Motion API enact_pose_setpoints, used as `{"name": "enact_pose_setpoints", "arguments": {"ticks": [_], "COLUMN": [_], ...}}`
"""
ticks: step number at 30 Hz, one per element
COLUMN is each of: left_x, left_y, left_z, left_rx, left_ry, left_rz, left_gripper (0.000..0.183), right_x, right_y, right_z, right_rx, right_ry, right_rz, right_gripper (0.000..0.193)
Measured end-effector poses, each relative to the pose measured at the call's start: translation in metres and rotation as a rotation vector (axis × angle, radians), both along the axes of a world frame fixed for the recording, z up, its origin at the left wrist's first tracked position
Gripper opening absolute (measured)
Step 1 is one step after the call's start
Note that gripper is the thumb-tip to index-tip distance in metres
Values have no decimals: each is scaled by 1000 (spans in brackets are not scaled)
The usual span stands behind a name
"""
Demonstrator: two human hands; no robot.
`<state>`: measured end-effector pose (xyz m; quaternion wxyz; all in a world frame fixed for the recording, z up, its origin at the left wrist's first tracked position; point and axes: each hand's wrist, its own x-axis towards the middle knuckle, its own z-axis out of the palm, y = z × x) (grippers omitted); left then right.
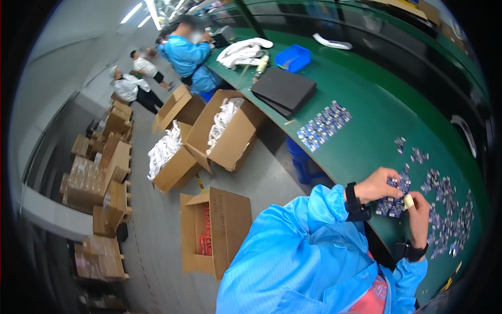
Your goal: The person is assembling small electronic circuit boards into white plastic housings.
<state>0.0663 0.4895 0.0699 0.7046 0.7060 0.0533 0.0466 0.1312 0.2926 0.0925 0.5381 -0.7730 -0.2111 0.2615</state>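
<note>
Over the near edge of the green bench, my left hand [374,186] is closed on a small blue circuit board [403,180], thumb and fingers pinching it. Close by on the right, my right hand [419,215] has its fingers drawn together at the edge of the boards. A cream-coloured finger cover [408,201] shows at its tip. Just below my hands is a block of blue circuit boards [388,207], partly hidden by my left fingers. To the right of my right hand, loose circuit boards [447,220] lie in a spread-out heap.
Farther left on the green bench [366,133] are rows of circuit boards [324,125], a black foam slab [285,89], a blue bin [293,57] and white parts [243,52]. Open cartons [230,131] stand on the floor. A co-worker in blue [185,55] is at the bench's far end.
</note>
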Motion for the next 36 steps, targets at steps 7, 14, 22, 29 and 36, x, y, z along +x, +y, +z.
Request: {"name": "enact_pose_setpoints", "arguments": {"ticks": [7, 14, 22, 29, 36], "left_x": [-25, -25, -26, -36, -30], "left_y": [4, -25, -30, -21, -29], "left_z": [19, 2, 0, 11, 2], "left_rx": [-564, -554, -673, -634, -738], "left_ry": [141, 248, 296, 238, 108], "left_rz": [-127, -143, -133, 92, -98], "left_gripper": [37, 25, 22, 20, 35], "right_x": [-3, -22, -21, 18, -10], "right_y": [15, -12, -15, 7, -14], "right_z": [-3, -8, -16, -18, 4], "right_rx": [206, 349, 447, -70, -76], "right_ry": [117, 338, 387, -661, -583], "right_rz": [4, -60, -75, -281, -138], "right_gripper": [15, 12, 13, 16, 11]}}
